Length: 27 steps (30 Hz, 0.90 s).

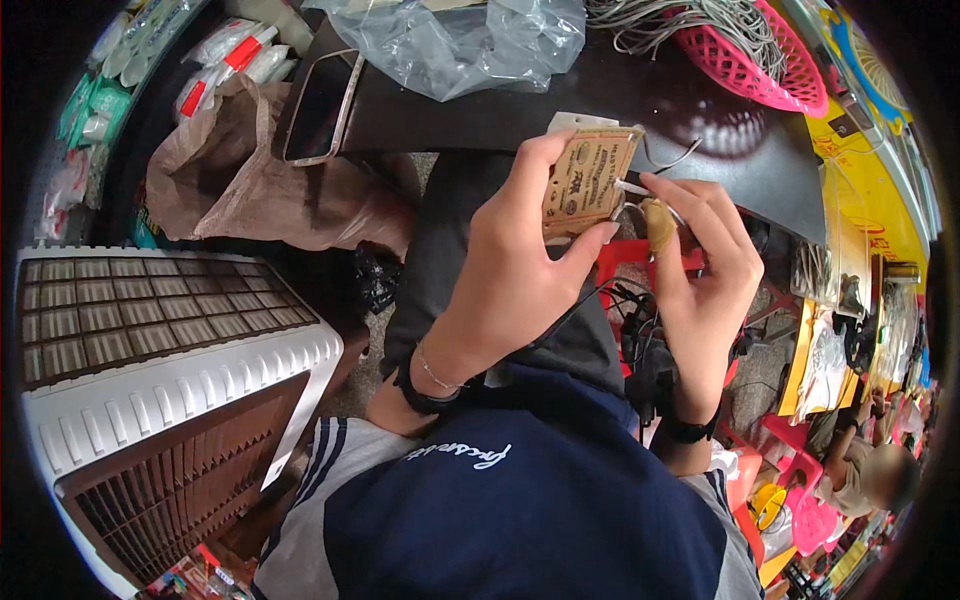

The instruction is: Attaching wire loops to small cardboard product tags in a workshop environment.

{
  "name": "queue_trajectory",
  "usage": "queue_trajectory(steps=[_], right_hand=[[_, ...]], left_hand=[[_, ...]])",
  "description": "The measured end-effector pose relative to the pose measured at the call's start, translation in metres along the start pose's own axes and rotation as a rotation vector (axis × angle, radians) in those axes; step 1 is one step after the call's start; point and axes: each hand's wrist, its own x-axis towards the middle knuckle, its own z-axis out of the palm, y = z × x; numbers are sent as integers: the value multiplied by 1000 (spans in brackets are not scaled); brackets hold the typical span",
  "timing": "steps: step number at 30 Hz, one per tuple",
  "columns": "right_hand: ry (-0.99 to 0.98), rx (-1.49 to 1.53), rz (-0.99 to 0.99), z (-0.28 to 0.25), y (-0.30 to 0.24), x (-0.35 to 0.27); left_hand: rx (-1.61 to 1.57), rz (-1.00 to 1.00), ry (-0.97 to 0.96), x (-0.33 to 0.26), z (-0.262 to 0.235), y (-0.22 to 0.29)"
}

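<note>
My left hand (510,270) is closed on a kraft-brown printed card (590,185), upright between thumb and fingers; it looks like a stack of several cards. A paler piece (568,122) shows behind its top edge. My right hand (708,250) pinches a thin whitish cord (632,188) at the card's right edge. A tan wrap (659,226) covers the tip of my right thumb. From behind the card a grey cord (672,164) curves out to the right. Whether it passes through a hole in the card is hidden.
On the black table (440,125) lie a clear plastic bag (470,45) and a phone (322,108). A pink basket (800,85) holds grey cords (725,30). Left are a brown sack (260,185) and a white air cooler (190,380). Another person (850,475) sits at far right.
</note>
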Motion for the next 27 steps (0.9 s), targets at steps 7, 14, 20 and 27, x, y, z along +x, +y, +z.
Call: queue_trajectory(steps=[7, 14, 20, 27], right_hand=[[30, -11, 33, 5, 4, -4], [21, 6, -42, -2, 8, -6], [9, 75, 81, 0, 4, -9], [26, -17, -118, 2, 11, -4]], left_hand=[[92, 81, -24, -3, 5, 5], [63, 76, -9, -3, 6, 2], [37, 48, 11, -4, 6, -2], [49, 43, -7, -4, 7, 3]])
